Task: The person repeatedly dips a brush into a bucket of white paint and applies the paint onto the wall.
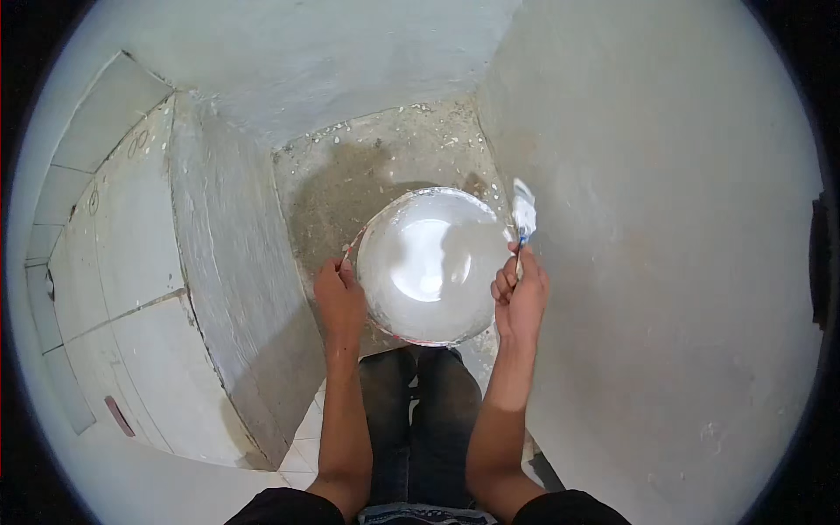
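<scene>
In front of my legs is a round white bucket (pixel 398 325) with a smeared rim and a glossy white inside that reflects bright light. My left hand (pixel 339 293) is closed on its left edge, fingers curled at the rim. By the right edge, my right hand (pixel 522 293) is closed around the handle of a flat tool (pixel 524 213) with a blue neck. White material coats the tool's head, which points up and away from me. Whether it is a brush or a putty knife is unclear. I cannot tell if the bucket's base touches the floor.
Close on my right rises a pale wall (pixel 665 245); another wall (pixel 350 52) closes off the far side. To the left stands a low plastered partition (pixel 232 236) with a white tiled top (pixel 122 236). White flecks dot the concrete floor (pixel 337 206).
</scene>
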Demonstrator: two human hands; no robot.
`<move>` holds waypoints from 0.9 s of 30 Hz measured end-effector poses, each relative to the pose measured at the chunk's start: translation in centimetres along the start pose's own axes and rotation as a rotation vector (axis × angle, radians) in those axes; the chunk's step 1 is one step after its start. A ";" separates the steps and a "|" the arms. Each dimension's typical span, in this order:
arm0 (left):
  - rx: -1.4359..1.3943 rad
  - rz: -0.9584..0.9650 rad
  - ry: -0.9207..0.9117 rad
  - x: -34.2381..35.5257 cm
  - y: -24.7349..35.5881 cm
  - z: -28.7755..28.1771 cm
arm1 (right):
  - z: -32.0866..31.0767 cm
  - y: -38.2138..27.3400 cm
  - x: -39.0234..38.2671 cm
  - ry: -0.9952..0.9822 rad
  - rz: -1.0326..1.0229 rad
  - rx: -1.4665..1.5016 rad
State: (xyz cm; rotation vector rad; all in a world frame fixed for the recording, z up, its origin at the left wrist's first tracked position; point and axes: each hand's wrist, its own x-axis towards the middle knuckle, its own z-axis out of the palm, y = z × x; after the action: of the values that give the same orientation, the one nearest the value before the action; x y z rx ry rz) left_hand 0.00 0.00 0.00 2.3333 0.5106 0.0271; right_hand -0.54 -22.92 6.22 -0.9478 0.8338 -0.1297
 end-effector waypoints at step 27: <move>0.355 0.332 0.589 4.2 6.6 -3.9 | -7.2 7.3 1.5 0.046 0.202 0.309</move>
State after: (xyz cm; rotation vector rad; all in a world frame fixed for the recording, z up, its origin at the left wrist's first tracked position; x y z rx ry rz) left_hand 5.58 -0.10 6.72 2.7266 0.4215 0.8630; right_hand -6.20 -24.00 -2.35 -0.5689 0.9169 -0.1025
